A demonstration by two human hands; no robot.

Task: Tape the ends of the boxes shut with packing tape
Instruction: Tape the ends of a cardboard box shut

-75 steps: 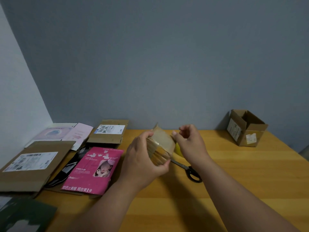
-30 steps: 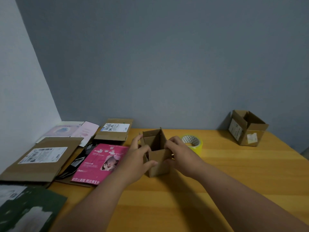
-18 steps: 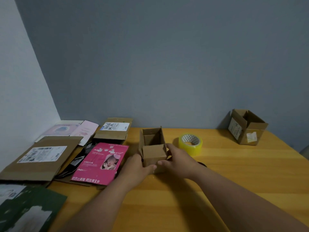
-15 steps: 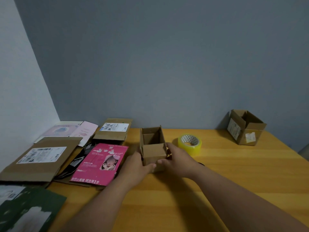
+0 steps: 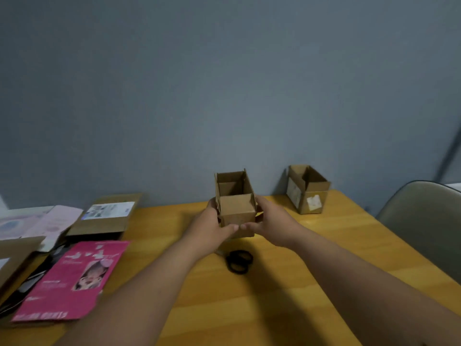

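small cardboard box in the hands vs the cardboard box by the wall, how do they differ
The small brown cardboard box is held between the left hand and right hand; the brown cardboard box by the wall rests untouched on the wooden table. The wall box carries pale label patches; the held box's near face looks plain. Both are open-topped.

Matt brown corrugated cardboard for the small open-topped box [image 5: 237, 208], likewise the second open brown box [image 5: 308, 189] bearing white paper labels. Smooth, lightly sheened yellow wood on the counter [image 5: 311, 245]. Glossy pink printed packet [image 5: 72, 278]. Black plastic scissor handles [image 5: 239, 261].
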